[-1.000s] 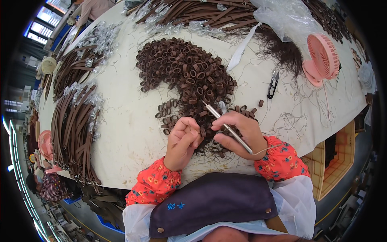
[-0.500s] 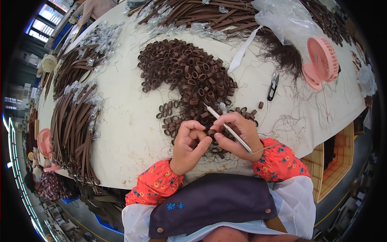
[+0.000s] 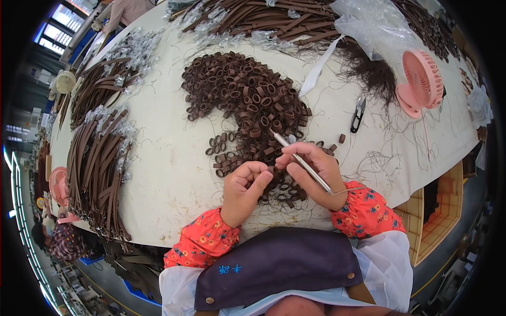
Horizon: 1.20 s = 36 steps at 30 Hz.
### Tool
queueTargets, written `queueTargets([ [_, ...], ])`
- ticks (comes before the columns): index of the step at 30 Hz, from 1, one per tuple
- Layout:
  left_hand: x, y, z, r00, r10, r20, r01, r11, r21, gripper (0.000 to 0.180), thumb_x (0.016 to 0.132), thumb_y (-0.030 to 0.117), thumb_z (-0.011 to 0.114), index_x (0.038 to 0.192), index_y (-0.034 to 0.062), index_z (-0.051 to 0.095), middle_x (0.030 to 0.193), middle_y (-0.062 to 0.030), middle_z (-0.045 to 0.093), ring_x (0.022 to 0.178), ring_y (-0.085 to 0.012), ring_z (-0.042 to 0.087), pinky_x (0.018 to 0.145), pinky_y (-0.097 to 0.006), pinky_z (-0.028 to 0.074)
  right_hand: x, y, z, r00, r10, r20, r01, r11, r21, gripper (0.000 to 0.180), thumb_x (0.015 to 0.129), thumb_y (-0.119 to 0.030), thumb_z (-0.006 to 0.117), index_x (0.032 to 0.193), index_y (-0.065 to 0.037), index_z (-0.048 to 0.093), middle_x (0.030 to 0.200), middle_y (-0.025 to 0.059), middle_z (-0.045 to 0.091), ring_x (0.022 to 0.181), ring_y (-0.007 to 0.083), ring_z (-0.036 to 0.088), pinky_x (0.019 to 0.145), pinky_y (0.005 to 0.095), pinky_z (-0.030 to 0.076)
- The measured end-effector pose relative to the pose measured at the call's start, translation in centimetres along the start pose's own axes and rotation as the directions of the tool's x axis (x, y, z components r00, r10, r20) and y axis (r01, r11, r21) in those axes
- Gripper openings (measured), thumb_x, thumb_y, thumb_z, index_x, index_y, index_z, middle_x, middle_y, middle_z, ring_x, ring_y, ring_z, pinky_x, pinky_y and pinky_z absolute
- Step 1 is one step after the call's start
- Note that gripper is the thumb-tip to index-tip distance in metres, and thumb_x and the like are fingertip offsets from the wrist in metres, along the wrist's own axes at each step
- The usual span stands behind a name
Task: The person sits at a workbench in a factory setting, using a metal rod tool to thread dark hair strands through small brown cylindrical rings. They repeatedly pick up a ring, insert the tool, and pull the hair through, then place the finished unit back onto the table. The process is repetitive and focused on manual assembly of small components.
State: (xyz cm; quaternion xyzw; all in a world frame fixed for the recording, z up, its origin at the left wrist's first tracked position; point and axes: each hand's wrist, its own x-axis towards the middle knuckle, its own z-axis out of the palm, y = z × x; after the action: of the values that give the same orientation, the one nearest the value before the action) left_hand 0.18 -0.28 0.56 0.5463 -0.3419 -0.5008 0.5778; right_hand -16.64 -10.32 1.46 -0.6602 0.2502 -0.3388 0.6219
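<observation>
My right hand grips a slim silver pen-shaped tool with a thin cord at its rear end. The tip points away from me over a heap of small brown strap loops. My left hand is closed beside it, thumb and forefinger pinched together. Something small and dark shows at those fingertips, too hidden to name; a loop from the heap lies close by. The fingertips of both hands are close together above the near end of the heap, with a small gap between them.
Brown straps in clear wrapping lie along the left side, and more straps along the far edge. At the right are thread snips, a pink fan, clear plastic and loose threads. A wooden crate stands below the table's right edge.
The brown loop that showed between my fingertips is no longer plain to see there. My left hand has turned slightly, and the tool's tip has shifted a little to the right.
</observation>
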Motion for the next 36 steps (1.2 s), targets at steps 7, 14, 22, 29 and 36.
queueTargets([
  [7, 0.5, -0.5, -0.7, 0.998, -0.058, -0.024, 0.052, 0.981, -0.187, 0.019, 0.095, 0.018, 0.062, 0.104, 0.0012, 0.058, 0.072, 0.0062, 0.054, 0.059, -0.0004, 0.04, 0.052, -0.016, 0.031, 0.2, -0.7, -1.9, 0.981, -0.183, 0.072, 0.168, 0.97, 0.178, 0.02, 0.099, -0.013, 0.047, 0.106, 0.002, 0.058, 0.071, 0.0047, 0.064, 0.076, 0.0132, 0.064, 0.099, 0.0372, 0.039],
  [14, 0.5, -0.6, -0.7, 0.998, -0.061, -0.011, 0.057, 0.973, -0.222, 0.019, 0.094, 0.018, 0.063, 0.103, 0.0014, 0.059, 0.072, 0.0059, 0.054, 0.06, -0.0009, 0.041, 0.052, -0.017, 0.031, 0.2, -0.6, -1.4, 0.975, -0.182, 0.125, 0.164, 0.976, 0.143, 0.02, 0.1, -0.013, 0.046, 0.102, 0.002, 0.059, 0.069, 0.0047, 0.064, 0.074, 0.0134, 0.063, 0.096, 0.0351, 0.04],
  [22, 0.4, -0.4, -0.9, 0.996, -0.093, 0.015, 0.094, 0.964, -0.247, 0.015, 0.095, 0.015, 0.062, 0.101, 0.0013, 0.058, 0.077, 0.0028, 0.054, 0.061, -0.0047, 0.039, 0.059, -0.022, 0.035, 0.2, -0.5, -1.4, 0.982, -0.136, 0.129, 0.113, 0.978, 0.174, 0.02, 0.1, -0.013, 0.046, 0.103, 0.002, 0.059, 0.071, 0.0052, 0.063, 0.074, 0.0136, 0.062, 0.084, 0.0308, 0.046],
  [29, 0.6, 0.3, -1.0, 0.998, -0.05, -0.048, 0.04, 0.981, -0.191, 0.014, 0.094, 0.013, 0.062, 0.099, 0.0013, 0.058, 0.075, 0.0049, 0.053, 0.058, -0.0018, 0.039, 0.055, -0.018, 0.031, 0.0, -0.6, -1.6, 0.988, -0.132, 0.085, 0.107, 0.963, 0.249, 0.022, 0.102, -0.017, 0.045, 0.106, 0.002, 0.057, 0.072, 0.005, 0.061, 0.073, 0.0138, 0.062, 0.079, 0.0295, 0.048],
  [36, 1.4, 1.5, -1.6, 0.865, 0.498, -0.068, -0.29, 0.605, 0.742, 0.015, 0.082, 0.002, 0.068, 0.096, 0.0067, 0.064, 0.084, 0.0005, 0.054, 0.078, -0.012, 0.05, 0.067, -0.024, 0.039, 0.1, -1.0, -1.9, 0.994, -0.108, -0.006, 0.105, 0.953, 0.285, 0.025, 0.102, -0.019, 0.044, 0.107, 0.003, 0.056, 0.072, 0.0065, 0.06, 0.073, 0.014, 0.061, 0.071, 0.0267, 0.049],
])
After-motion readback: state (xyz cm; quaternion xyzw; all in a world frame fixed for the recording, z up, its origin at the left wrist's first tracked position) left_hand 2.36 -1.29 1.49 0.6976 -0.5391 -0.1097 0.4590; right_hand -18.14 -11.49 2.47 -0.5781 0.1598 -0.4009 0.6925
